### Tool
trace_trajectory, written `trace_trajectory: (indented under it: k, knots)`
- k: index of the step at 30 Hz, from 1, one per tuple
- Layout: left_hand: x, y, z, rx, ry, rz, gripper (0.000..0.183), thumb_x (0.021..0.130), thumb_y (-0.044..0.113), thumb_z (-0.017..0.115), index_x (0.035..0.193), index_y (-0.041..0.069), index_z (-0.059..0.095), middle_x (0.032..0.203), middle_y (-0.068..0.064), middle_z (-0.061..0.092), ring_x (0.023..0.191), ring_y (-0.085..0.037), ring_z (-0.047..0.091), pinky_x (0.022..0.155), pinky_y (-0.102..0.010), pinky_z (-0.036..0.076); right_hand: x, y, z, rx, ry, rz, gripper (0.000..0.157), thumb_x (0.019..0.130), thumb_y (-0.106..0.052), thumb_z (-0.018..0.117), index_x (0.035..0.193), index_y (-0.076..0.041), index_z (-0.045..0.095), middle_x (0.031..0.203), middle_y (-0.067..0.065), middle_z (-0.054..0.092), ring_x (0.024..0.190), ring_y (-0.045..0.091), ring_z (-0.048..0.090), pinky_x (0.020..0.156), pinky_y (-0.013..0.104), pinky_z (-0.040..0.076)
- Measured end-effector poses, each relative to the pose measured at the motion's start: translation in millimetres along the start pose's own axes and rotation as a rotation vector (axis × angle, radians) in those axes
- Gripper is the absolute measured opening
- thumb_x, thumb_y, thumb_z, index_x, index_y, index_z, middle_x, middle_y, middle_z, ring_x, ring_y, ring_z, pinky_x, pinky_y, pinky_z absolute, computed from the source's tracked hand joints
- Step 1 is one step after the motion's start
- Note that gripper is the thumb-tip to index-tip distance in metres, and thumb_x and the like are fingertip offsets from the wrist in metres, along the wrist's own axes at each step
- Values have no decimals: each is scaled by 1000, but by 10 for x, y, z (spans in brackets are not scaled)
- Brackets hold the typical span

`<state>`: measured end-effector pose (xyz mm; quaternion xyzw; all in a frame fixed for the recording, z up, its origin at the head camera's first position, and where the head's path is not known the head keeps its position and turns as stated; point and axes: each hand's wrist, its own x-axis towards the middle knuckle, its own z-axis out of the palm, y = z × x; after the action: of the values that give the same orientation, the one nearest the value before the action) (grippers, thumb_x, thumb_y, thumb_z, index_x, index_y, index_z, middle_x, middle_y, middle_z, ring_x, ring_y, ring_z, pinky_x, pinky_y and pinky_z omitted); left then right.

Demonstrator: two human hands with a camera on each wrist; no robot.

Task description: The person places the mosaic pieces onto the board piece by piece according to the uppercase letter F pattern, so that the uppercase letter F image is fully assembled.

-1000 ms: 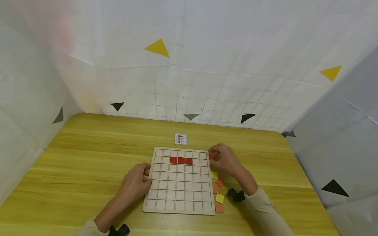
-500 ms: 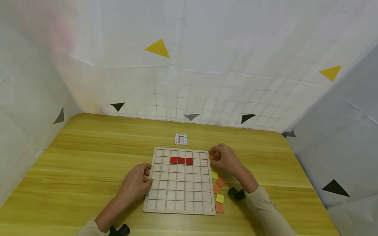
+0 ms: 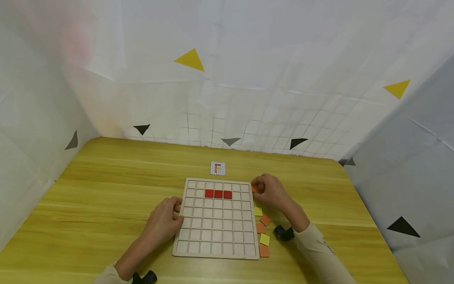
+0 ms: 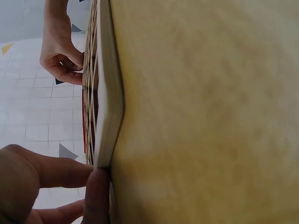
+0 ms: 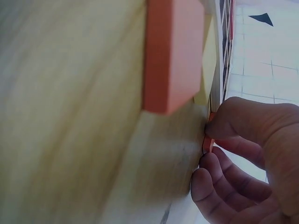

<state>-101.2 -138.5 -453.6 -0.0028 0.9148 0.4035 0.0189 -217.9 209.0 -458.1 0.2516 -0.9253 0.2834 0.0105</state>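
Note:
A pale wooden grid board (image 3: 212, 223) lies on the table with three red tiles (image 3: 218, 194) side by side in its second row from the far edge. At the board's left side my left hand (image 3: 164, 219) grips the edge; in the left wrist view its thumb and a finger meet at the board's rim (image 4: 110, 116). Beside the far right corner, my right hand (image 3: 274, 194) pinches an orange tile (image 3: 255, 188) between thumb and fingers. Only a sliver of that orange tile (image 5: 209, 140) shows in the right wrist view, low by the table.
Loose tiles lie along the board's right edge: a yellow tile (image 3: 258, 212), a second yellow tile (image 3: 265, 239) and several orange ones, the nearest orange tile (image 3: 264, 251) by the front corner. A small pattern card (image 3: 218, 168) lies beyond the board. White sheets (image 3: 248, 98) enclose the table.
Almost nothing differs: both hands keep their places, the right with the orange tile at the board's far right corner. The head view has shifted very slightly.

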Motion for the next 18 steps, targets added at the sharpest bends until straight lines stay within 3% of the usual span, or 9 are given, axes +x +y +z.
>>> trace_trajectory:
  k: [18]
  knots:
    - [-3, 11, 2, -11, -3, -14, 43, 81, -1, 73, 123, -4, 62, 95, -5, 58, 78, -15, 57, 68, -33, 48, -10, 32, -1, 13, 4, -8, 22, 78, 0, 75, 100, -5, 73, 90, 4, 60, 72, 13, 55, 64, 33, 49]
